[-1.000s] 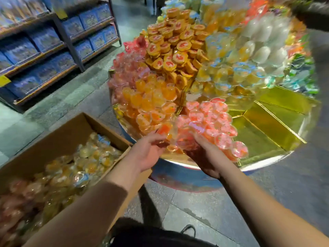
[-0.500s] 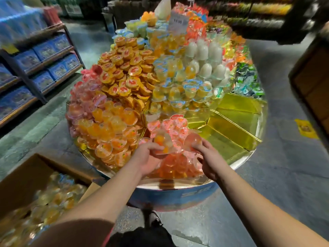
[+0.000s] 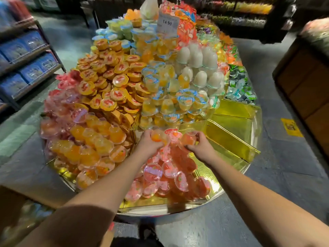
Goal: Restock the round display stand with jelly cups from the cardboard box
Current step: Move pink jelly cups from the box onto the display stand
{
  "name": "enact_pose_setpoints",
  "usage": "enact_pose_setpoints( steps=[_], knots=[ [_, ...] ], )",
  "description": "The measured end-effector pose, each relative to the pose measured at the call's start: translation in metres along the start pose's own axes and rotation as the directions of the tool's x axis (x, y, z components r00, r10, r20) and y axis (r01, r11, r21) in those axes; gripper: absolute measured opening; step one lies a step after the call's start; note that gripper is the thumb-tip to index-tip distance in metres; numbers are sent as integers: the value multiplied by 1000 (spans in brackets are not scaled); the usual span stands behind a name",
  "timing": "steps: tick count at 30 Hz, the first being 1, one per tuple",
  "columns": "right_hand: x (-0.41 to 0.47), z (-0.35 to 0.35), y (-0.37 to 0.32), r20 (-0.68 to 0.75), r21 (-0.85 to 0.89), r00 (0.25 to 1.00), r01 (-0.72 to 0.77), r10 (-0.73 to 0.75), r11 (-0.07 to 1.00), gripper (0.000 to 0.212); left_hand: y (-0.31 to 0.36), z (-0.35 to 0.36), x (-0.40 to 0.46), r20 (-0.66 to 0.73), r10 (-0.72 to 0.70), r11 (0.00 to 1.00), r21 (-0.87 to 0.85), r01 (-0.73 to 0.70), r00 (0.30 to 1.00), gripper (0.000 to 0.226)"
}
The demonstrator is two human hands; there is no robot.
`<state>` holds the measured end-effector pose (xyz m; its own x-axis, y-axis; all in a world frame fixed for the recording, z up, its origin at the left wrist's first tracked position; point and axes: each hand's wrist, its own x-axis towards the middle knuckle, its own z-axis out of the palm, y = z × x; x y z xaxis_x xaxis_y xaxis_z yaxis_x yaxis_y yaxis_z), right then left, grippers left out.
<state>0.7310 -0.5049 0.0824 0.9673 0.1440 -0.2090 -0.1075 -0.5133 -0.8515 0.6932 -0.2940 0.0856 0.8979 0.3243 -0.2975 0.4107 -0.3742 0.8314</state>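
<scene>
Step in hand: placement of jelly cups at the inner end of the pink wedge of the round display stand (image 3: pixel 178 210).

Left hand (image 3: pixel 149 144): arm outstretched, fingers curled round an orange jelly cup (image 3: pixel 156 137).

Right hand (image 3: pixel 199 147): likewise extended, a pink jelly cup (image 3: pixel 187 139) gripped.

Next, judged: both cups are to be released onto the pile just below the fingers.

Cardboard box (image 3: pixel 21 216): blurred, low left, well apart.

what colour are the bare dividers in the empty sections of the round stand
Shiny gold: the bare dividers show best in the head view, right of the right hand.
</scene>
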Motion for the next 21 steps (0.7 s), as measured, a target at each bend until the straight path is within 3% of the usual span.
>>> enact_pose_setpoints(
  steps=[3, 9, 21],
  knots=[
    [23, 12, 3, 4, -62, 1000, -20, 20, 998, 58, -6, 9, 23, -5, 24, 981, 192, -23, 1000, 66],
    [52, 35, 5, -30, -83, 999, -24, 21, 996, 59, -14, 21, 51, -30, 57, 927, 372, -42, 998, 64],
    [75, 66, 20, -52, -246, 998, 33, -47, 969, 59, -34, 37, 72, -17, 70, 876, 480, -53, 997, 64]
  ],
)
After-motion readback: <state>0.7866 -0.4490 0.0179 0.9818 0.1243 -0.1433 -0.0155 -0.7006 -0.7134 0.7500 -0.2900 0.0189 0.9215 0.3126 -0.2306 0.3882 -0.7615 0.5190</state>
